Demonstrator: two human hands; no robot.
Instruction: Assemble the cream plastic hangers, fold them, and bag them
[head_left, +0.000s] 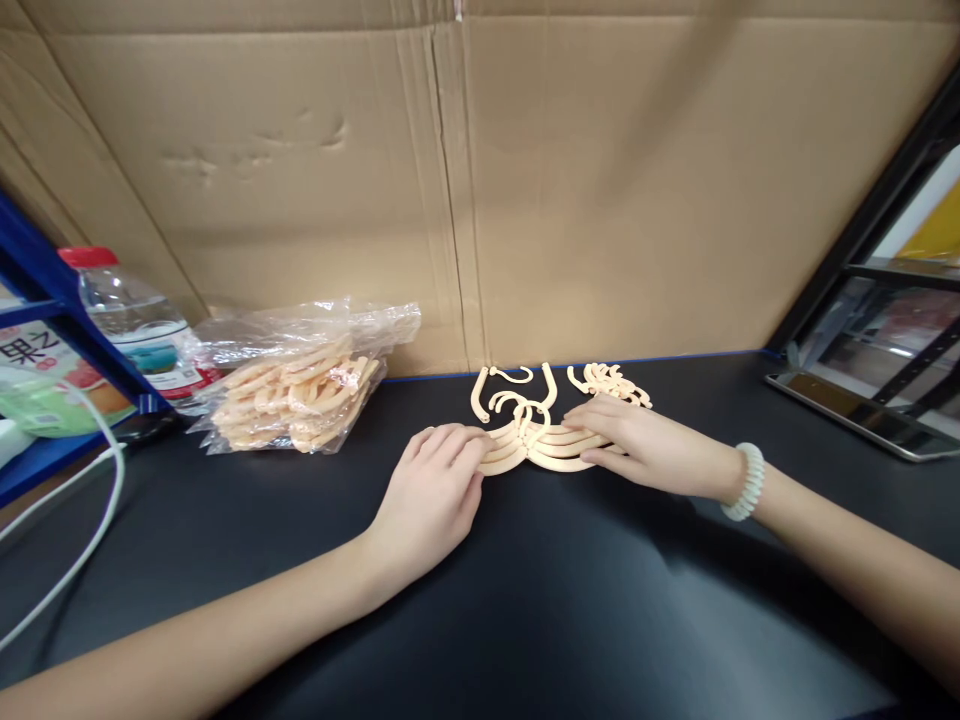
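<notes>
Several cream plastic hangers lie on the black tabletop in front of me, their curved arms stacked in rows and their hooks overlapping at the top middle. My left hand is curled around the left ends of the arms, fingertips partly hidden. On the right ends, my right hand has its fingers above and its thumb below, bracketing the stack. Just behind lie a loose curved piece, a loose hook and another curved piece. A small pile of cream hooks sits beyond my right fingers.
A clear plastic bag full of cream pieces stands at the left. Behind it are a red-capped bottle and a blue shelf. A white cable runs down the left side. Cardboard walls the back; a phone-like slab lies right.
</notes>
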